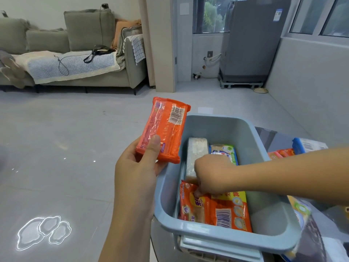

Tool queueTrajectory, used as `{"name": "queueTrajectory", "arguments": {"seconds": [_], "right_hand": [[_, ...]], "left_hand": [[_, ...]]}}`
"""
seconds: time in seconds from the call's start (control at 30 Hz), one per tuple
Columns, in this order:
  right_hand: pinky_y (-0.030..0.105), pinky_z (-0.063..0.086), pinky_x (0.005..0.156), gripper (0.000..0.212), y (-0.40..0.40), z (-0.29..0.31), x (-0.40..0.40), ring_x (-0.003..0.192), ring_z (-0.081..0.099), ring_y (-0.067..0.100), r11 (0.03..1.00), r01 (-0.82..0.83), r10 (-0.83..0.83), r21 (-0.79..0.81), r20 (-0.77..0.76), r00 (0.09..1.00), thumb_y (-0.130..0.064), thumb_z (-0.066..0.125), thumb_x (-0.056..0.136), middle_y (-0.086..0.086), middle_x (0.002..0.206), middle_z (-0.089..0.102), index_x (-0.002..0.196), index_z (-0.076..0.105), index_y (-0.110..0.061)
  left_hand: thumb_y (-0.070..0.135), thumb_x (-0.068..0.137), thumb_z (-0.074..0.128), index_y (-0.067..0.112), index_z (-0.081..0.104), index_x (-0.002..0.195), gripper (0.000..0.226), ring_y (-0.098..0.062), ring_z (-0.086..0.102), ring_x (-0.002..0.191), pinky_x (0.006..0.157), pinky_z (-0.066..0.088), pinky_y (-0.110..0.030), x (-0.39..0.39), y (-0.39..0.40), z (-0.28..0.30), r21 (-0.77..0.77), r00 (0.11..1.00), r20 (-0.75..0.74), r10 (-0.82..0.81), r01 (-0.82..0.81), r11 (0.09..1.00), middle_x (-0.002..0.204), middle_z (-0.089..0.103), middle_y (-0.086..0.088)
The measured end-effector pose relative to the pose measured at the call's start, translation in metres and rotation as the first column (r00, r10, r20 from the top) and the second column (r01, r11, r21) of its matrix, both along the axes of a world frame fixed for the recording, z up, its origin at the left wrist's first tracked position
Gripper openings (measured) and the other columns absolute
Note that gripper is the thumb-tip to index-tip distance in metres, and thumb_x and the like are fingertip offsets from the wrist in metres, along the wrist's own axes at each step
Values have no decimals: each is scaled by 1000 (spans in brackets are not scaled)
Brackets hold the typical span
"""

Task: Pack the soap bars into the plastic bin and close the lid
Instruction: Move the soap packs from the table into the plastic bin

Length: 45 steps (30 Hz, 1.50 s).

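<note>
A light blue plastic bin [249,133] stands open on a glossy table. Inside lie an orange-wrapped soap pack [222,212], a white soap bar [196,154] on its edge and a green-and-blue pack [224,150]. My left hand [137,171] holds an orange soap pack [164,129] upright just left of the bin, thumb across its front. My right hand [209,174] reaches down into the bin, its fingertips pinching the top edge of the orange-wrapped pack inside. The bin's lid [217,250] shows at the bin's near edge.
More soap packs lie on the table right of the bin: a blue-and-white one [309,144], orange ones [281,154] and a yellow-green one [300,210]. Left of the table is grey tiled floor, with a sofa [75,53] far behind.
</note>
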State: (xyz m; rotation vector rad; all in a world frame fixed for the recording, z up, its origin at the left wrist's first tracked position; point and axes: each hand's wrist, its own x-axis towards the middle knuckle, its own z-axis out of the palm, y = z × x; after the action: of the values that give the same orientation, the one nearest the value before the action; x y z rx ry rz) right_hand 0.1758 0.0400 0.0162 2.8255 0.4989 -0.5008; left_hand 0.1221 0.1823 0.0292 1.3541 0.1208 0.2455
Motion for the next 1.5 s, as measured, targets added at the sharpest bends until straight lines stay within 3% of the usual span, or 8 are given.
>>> {"name": "queueTrajectory", "arguments": {"seconds": [0.1,0.17,0.37,0.6,0.77,1.03,1.3,1.5], "right_hand": [[30,39,59,30,14,-5,-4,94,62,30,902,-321,381,-289,180,907,-34,65,81,6,103,64,103,61,-14],[27,29,53,19,19,-3,3,94,62,29,860,-383,467,-338,217,857,-33,67,79,4,104,65,88,60,-18],[27,25,50,58,4,-2,16,60,43,24,949,-243,295,-199,295,909,-65,67,63,4,77,61,55,32,-18],[24,38,47,49,-12,13,27,57,57,11,989,-20,27,144,-40,999,-67,71,54,-5,66,65,71,64,-22],[15,51,57,29,-52,49,29,76,71,10,590,265,-5,763,-324,946,-46,69,73,-7,88,72,98,65,-32],[28,58,71,56,-65,87,29,103,65,29,85,480,279,873,-484,829,-33,66,72,13,118,66,125,53,-17],[17,50,51,38,-48,87,30,70,66,15,324,355,111,877,-408,906,-47,59,71,4,80,73,89,63,-14],[23,54,64,41,-57,77,25,80,69,19,611,342,44,714,-463,886,-44,59,77,7,91,74,101,65,-12]], "left_hand": [[54,61,67,14,66,111,64,-29,70,98,92,51,-50,2,3,-3,-54,1000,-15,-14,13,998,105,74,-8],[49,67,66,14,68,108,54,-30,70,97,92,51,-51,2,5,-5,-78,1000,-14,-19,17,997,103,74,-9],[54,66,66,21,69,104,50,-28,71,95,89,52,-51,2,6,-7,-29,1000,-15,-18,18,999,100,75,-4],[54,66,64,24,68,103,49,-22,72,92,86,54,-45,0,4,-2,11,1000,18,-25,25,1000,97,76,2],[47,71,63,19,67,106,45,-20,73,90,80,55,-38,0,3,0,-11,999,24,-35,35,999,95,76,1],[51,59,68,14,64,110,63,-23,73,90,78,56,-39,-1,1,2,-53,999,22,-40,41,998,98,75,-5],[52,60,68,19,68,100,52,-20,71,87,72,55,-33,-4,-7,5,47,996,55,-75,73,996,93,75,-4],[27,85,63,31,66,112,28,-3,65,97,65,52,-11,-3,-8,5,143,998,-2,-59,59,988,107,68,16]]}}
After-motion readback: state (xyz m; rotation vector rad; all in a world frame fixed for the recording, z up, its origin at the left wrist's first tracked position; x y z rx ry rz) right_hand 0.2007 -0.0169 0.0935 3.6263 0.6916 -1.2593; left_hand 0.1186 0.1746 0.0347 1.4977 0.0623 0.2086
